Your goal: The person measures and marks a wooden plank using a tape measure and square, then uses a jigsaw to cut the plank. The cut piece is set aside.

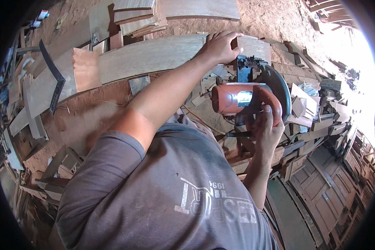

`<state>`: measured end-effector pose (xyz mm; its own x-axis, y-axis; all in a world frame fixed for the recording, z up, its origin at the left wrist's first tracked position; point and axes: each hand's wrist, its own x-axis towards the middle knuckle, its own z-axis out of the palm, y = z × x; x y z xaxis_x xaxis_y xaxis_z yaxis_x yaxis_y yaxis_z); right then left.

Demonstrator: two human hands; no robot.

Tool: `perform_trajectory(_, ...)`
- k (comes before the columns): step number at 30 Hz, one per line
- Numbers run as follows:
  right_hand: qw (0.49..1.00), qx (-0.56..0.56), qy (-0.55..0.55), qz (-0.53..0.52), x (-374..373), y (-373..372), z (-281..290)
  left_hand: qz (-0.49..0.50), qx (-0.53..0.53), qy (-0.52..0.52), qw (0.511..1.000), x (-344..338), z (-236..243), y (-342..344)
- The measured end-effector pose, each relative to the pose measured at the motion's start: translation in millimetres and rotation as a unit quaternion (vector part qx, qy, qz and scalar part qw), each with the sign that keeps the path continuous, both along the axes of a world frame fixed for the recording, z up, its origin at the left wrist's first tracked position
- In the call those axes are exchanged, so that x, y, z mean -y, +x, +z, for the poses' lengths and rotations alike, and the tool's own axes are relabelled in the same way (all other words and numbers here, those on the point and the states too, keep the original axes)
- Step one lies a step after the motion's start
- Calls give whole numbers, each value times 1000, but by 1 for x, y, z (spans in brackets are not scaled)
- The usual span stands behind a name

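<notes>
A long, pale wooden board [150, 56] lies crosswise in front of me. My left hand [223, 46] is on it near its right end, fingers bent over its top and thumb toward its near edge. A dark patch between thumb and fingers may be shadow or a small block; I cannot tell. My right hand [270, 129] is wrapped round the rear handle of an orange-red circular saw [233, 100]. The saw's dark base and guard reach the board's near edge, just below my left thumb. Its blade is mostly hidden by the guard.
A flat black angled strip [58, 81], like a carpenter's square, rests on boards at the left. Stacked planks [135, 16] lie at the far side. Offcuts [302, 108] pile up on the right, near a panelled wooden door [327, 187]. A cord [200, 118] runs beneath the saw.
</notes>
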<state>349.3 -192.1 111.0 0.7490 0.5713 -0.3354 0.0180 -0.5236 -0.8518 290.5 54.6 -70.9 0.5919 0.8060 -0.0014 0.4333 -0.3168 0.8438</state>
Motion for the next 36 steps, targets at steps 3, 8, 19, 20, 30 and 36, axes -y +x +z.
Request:
perform_trajectory(3,1000,6,11,12,0,4,-4,-2,-1,5,1000,-1,-1,0)
perform_trajectory(8,999,41,8,23,5,10,-10,-10,-19,11,1000,-3,-6,2)
perform_trajectory(19,999,22,-30,5,10,15,-12,9,-33,25,999,-2,-10,2)
perform_trajectory(20,1000,17,-24,4,10,15,-12,8,-39,24,999,-2,-8,2)
perform_trajectory(30,1000,8,-12,25,4,14,-7,-4,-64,8,998,-1,-1,0)
perform_trajectory(36,1000,-11,7,2,5,15,-12,6,-36,13,999,-1,-3,-1)
